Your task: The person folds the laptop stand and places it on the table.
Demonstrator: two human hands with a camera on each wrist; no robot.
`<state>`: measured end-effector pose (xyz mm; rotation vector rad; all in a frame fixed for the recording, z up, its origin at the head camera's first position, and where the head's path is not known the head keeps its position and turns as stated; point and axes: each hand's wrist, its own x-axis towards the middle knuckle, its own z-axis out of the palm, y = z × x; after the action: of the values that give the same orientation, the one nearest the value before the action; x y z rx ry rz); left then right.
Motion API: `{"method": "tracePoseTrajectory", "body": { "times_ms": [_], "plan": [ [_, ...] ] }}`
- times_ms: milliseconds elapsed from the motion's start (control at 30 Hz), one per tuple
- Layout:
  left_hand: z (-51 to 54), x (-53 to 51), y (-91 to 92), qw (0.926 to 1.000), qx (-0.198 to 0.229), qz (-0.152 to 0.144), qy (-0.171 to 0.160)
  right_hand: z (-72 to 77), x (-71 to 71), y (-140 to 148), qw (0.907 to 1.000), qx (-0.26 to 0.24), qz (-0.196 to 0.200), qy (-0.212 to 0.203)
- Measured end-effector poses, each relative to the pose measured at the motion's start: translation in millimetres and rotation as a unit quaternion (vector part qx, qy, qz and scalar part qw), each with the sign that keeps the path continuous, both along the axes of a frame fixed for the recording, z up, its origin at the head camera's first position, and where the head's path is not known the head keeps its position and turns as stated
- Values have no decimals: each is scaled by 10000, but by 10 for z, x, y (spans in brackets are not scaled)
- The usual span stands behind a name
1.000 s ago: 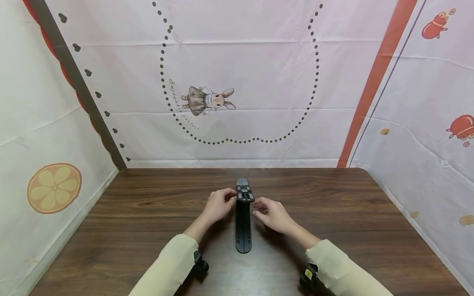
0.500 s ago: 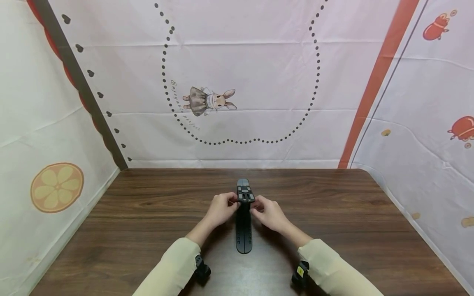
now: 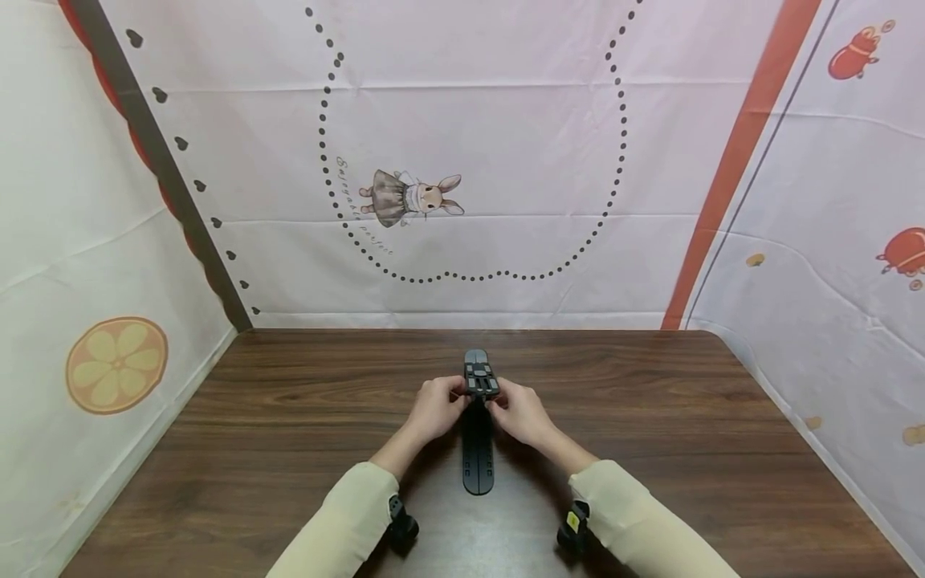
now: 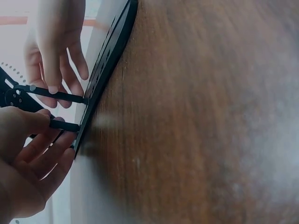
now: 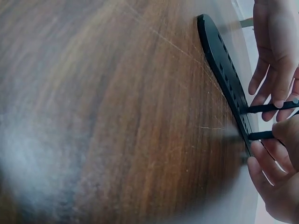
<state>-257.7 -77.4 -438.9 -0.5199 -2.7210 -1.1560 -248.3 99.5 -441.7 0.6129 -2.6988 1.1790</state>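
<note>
A black folding stand, apparently a laptop stand, stands on the table in the head view. Its long flat base (image 3: pixel 478 466) has rounded ends, and a raised top piece (image 3: pixel 480 376) bears grey pads. My left hand (image 3: pixel 438 411) pinches one thin support strut (image 4: pixel 65 125) between thumb and fingers, from the left side. From the right, my right hand (image 3: pixel 525 413) pinches the matching strut (image 4: pixel 60 94). Both struts reach down to the row of slots along the base, as the wrist views show; whether they sit in the slots I cannot tell.
The brown wooden table (image 3: pixel 303 385) lies under the stand. Printed white cloth (image 3: pixel 506 160) hangs behind it and along both sides. A small black camera (image 3: pixel 402 527) is strapped to the left wrist, and another camera (image 3: pixel 573 526) to the right.
Both hands have closed in on the stand from either side; the right hand has moved left. Their fingers have gone from loosely beside it to pinching the struts. The stand has stayed in place.
</note>
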Motion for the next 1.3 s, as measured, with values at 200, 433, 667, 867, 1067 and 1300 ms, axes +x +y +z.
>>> {"method": "tracePoseTrajectory", "body": {
  "times_ms": [200,433,667,867,1067,1300],
  "plan": [
    [18,7,12,10000,-43,48,17,-18,-21,-8,9997,129,-163,110],
    [14,5,20,10000,-63,63,38,-28,-30,-9,9992,139,-286,238],
    [20,-1,33,9994,-98,142,287,-31,-34,-9,9988,45,-369,325],
    [35,-7,51,9989,71,254,377,-22,-42,-6,9982,-11,-433,420],
    [50,-19,64,9987,197,380,274,3,-53,-11,9974,-37,-457,548],
    [44,-43,64,9984,269,441,218,4,-77,-20,9963,17,-488,712]
  ]
}}
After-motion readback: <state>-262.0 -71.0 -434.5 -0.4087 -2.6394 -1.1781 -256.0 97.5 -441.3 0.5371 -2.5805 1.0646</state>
